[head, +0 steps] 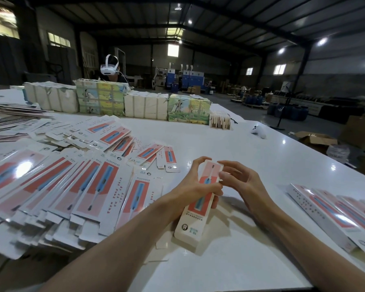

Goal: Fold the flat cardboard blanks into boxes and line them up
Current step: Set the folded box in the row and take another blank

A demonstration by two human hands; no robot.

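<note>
Both hands are on one folded box [201, 200], a long, narrow carton printed with a blue toothbrush on a red and pink panel. It lies in front of the person near the middle of the white table [240, 144]. Its near end rests on the tabletop and its far end is tilted up and away. The left hand [195, 184] grips the box round its middle, with the thumb laid across the printed face and the fingers curled round the left side up to the far end. The right hand [238, 182] holds the far end from the right, its thumb against the box's right edge and its curled fingertips touching the top corner. To the left, a wide heap of flat blanks [72, 186] with the same print overlaps in loose fans, their tabs sticking out toward the near edge. To the right, a row of finished boxes [335, 211] lies side by side, well apart from the hands. Along the far side of the table stand wrapped bundles of cartons [101, 98], some plain and some with green and yellow pictures. A white controller [258, 131] lies on the bare surface beyond them. Behind the bundles is another person wearing a white headset [109, 67].
</note>
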